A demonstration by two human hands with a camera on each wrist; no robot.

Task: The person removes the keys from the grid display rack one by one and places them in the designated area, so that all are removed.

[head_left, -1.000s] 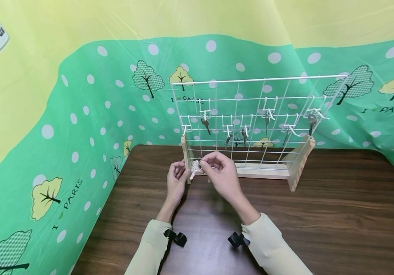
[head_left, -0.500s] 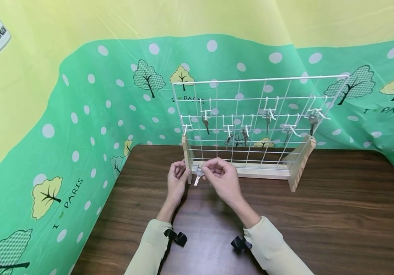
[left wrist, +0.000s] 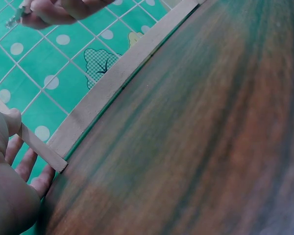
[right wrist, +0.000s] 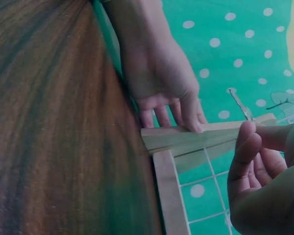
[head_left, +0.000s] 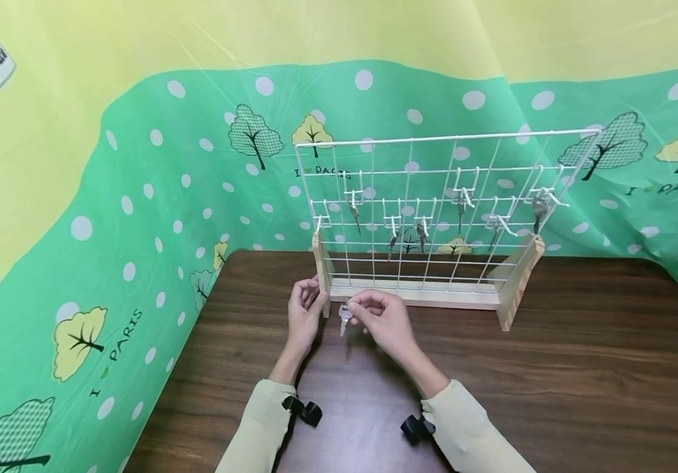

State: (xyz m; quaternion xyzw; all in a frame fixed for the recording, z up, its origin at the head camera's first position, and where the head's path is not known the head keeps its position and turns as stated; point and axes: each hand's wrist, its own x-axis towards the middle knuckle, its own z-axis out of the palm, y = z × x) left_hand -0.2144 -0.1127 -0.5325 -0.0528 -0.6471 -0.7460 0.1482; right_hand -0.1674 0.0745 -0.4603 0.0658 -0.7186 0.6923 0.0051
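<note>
A silver key [head_left: 345,315] is pinched between the thumb and forefinger of my right hand [head_left: 385,322], low in front of the white wire rack [head_left: 412,261]. Its blade hangs downward in the head view; in the right wrist view the key [right wrist: 240,105] juts out past the fingertips. My left hand [head_left: 305,314] holds the left wooden side support [head_left: 322,263] of the rack, near its foot. Thumb and fingers lie on either side of that support [left wrist: 43,148] in the left wrist view. Several keys, such as a dark one [head_left: 355,215], hang from white hooks on the grid.
The right wooden support [head_left: 519,279] and a pale base bar [head_left: 451,295] hold the rack up on the dark wooden table [head_left: 605,368]. A hook [head_left: 320,221] at the rack's left end shows no key. Green and yellow printed cloth [head_left: 156,177] hangs behind and at left.
My right hand has drawn the key down and toward me, away from the wire grid. The key now hangs more upright. My left hand stays on the wooden support.
</note>
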